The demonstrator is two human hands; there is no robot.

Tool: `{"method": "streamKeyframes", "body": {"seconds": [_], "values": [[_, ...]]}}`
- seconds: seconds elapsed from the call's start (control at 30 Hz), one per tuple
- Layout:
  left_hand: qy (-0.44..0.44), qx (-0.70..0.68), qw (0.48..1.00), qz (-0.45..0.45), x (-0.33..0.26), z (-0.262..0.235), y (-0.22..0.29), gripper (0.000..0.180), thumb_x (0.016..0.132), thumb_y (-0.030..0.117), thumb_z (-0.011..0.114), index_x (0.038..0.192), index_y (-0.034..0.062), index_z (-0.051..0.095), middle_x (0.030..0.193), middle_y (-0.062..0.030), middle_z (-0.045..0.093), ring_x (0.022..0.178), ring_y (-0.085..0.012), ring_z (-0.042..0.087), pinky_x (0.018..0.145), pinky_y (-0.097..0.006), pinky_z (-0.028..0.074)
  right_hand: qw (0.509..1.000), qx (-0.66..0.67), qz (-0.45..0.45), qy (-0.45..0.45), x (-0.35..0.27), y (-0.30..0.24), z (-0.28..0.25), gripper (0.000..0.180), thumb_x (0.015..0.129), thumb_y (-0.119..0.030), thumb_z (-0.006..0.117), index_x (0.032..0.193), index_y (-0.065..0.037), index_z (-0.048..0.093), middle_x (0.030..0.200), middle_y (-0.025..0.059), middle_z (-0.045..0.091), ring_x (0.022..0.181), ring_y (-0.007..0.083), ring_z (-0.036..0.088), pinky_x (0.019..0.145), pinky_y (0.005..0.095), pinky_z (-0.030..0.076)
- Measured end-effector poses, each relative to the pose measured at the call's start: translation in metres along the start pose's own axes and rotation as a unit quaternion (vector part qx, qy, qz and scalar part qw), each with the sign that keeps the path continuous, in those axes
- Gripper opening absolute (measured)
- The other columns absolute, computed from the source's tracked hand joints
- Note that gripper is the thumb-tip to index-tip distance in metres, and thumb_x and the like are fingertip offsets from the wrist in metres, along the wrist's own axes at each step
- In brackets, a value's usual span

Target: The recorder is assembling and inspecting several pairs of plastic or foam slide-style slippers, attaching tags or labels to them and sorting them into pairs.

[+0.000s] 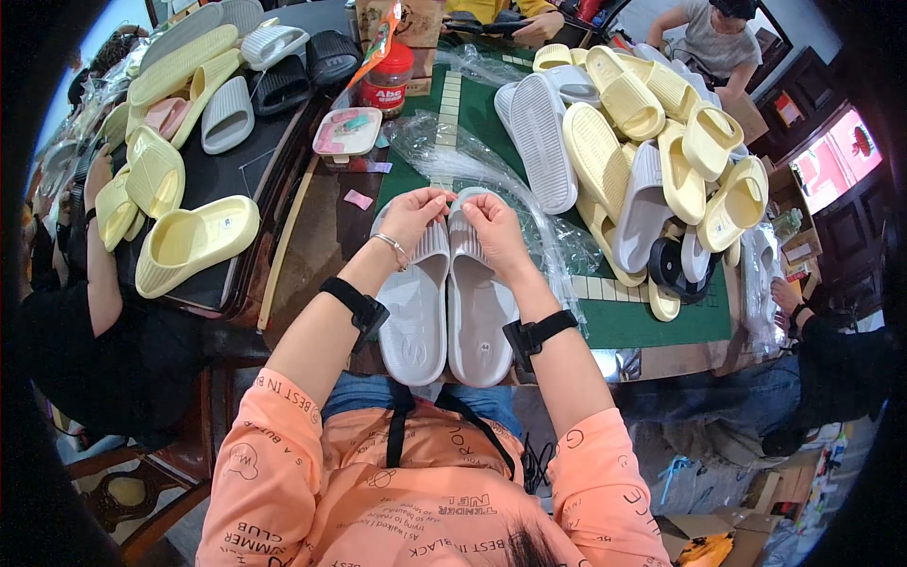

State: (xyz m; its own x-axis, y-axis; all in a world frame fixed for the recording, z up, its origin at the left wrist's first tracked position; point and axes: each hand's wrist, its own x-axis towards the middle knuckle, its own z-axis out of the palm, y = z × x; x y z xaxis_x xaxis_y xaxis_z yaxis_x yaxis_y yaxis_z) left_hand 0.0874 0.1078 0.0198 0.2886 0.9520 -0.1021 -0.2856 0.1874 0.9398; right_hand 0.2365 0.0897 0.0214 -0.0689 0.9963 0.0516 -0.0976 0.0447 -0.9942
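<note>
A pair of grey slide slippers lies side by side at the table's front edge, the left slipper (pixel 413 331) and the right slipper (pixel 482 326) with their heels toward me. Over the left slipper's toe strap is my left hand (pixel 413 225), its thumb and fingertips pinched together. My right hand (pixel 498 234) rests over the other strap, fingers curled in close to the left fingertips. Whatever sits between the fingers is too small to make out. Both hands partly cover the ribbed straps.
A heap of yellow and grey slippers (pixel 600 156) stands to the right on a green cutting mat (pixel 652 326). Clear plastic bags (pixel 472 156) lie beyond my hands. Further left are a red-lidded jar (pixel 387 80), a small tub (pixel 348 132) and more slippers (pixel 194 241). Other people sit around the table.
</note>
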Motion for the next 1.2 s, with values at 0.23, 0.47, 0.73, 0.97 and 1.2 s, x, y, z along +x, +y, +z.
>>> {"method": "streamKeyframes", "body": {"seconds": [0.23, 0.47, 0.73, 0.97, 1.2], "values": [[-0.015, -0.033, 0.999, 0.006, -0.001, -0.001, 0.001, 0.014, 0.085, 0.011, 0.05, 0.091, 0.0022, 0.059, 0.073, 0.0025, 0.055, 0.064, -0.0032, 0.048, 0.061, -0.016, 0.039, 1.0, -0.001, 0.002, -0.008, 0.0, -0.002, 0.001, 0.009, 0.084, -0.011, 0.051, 0.082, -0.002, 0.054, 0.071, -0.0033, 0.051, 0.063, 0.0036, 0.043, 0.057, 0.0184, 0.036], [-0.011, -0.009, 1.0, 0.004, -0.004, 0.003, 0.005, 0.015, 0.085, 0.011, 0.05, 0.092, 0.0016, 0.059, 0.073, 0.0029, 0.055, 0.065, -0.003, 0.048, 0.061, -0.015, 0.039, 1.0, 0.003, -0.003, -0.014, 0.002, 0.001, -0.001, 0.009, 0.084, -0.01, 0.051, 0.082, -0.002, 0.054, 0.072, -0.0032, 0.051, 0.064, 0.0035, 0.043, 0.058, 0.0184, 0.037], [0.002, 0.001, 1.0, 0.001, -0.005, 0.005, 0.005, 0.014, 0.083, 0.011, 0.054, 0.092, 0.0016, 0.061, 0.074, 0.0016, 0.057, 0.065, -0.0038, 0.049, 0.061, -0.016, 0.04, 1.0, 0.014, -0.005, -0.006, 0.001, 0.0, 0.001, 0.01, 0.083, -0.011, 0.052, 0.084, -0.001, 0.055, 0.074, -0.0026, 0.053, 0.066, 0.0034, 0.045, 0.06, 0.0183, 0.037], [0.055, 0.015, 0.998, 0.011, -0.005, 0.009, 0.005, 0.013, 0.08, 0.015, 0.06, 0.086, 0.0031, 0.061, 0.072, 0.0008, 0.058, 0.061, -0.0039, 0.049, 0.057, -0.016, 0.039, 1.0, 0.018, -0.003, -0.015, 0.0, -0.001, 0.001, 0.012, 0.083, -0.012, 0.053, 0.083, -0.001, 0.056, 0.074, -0.0022, 0.054, 0.066, 0.0036, 0.045, 0.06, 0.0186, 0.037], [0.038, -0.013, 0.999, 0.009, -0.003, 0.008, 0.0, 0.014, 0.079, 0.016, 0.062, 0.082, 0.0029, 0.061, 0.07, 0.0012, 0.057, 0.06, -0.0034, 0.048, 0.056, -0.016, 0.038, 0.999, 0.04, 0.015, -0.013, -0.001, -0.001, 0.002, 0.012, 0.083, -0.012, 0.052, 0.083, -0.001, 0.056, 0.075, -0.0018, 0.054, 0.066, 0.0038, 0.046, 0.06, 0.0185, 0.037]]}}
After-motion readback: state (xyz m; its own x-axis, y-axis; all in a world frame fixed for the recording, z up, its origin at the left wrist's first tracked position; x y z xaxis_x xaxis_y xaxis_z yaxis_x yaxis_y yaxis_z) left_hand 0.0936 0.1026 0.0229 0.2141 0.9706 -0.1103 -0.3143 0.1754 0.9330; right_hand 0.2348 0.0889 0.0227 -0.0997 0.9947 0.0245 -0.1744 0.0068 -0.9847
